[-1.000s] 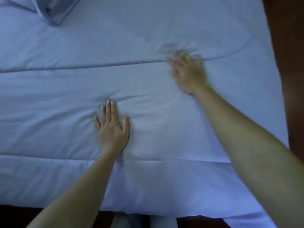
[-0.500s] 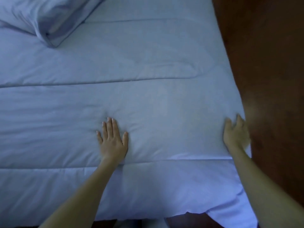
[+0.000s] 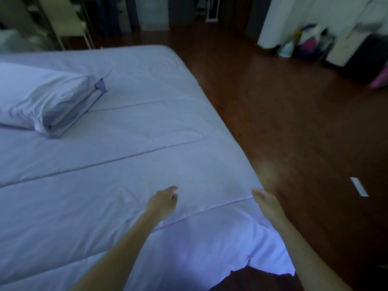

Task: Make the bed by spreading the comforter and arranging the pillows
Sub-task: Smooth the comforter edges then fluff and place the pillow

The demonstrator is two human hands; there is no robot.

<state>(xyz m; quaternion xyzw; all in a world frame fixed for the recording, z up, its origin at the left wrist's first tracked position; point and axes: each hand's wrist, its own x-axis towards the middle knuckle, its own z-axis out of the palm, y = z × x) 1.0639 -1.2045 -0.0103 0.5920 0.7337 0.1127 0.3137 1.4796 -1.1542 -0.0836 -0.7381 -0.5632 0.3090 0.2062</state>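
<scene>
Seen from above: white comforter (image 3: pixel 117 185) spread flat across bed, pillow (image 3: pixel 42 101) far left on top; right hand (image 3: pixel 265 201) loosely open and empty at near side edge, left hand (image 3: pixel 162 201) loosely curled, empty, further inboard.

The pillow (image 3: pixel 42 101) runs off the left edge. Clutter (image 3: pixel 310 44) across the floor from the bed is just a colourful blur. Right hand (image 3: pixel 265 201) at the comforter (image 3: pixel 105 196) edge: fingers smeared, grip unclear.

White comforter (image 3: pixel 126 175) spread flat; pillow (image 3: pixel 42 101) atop.
</scene>
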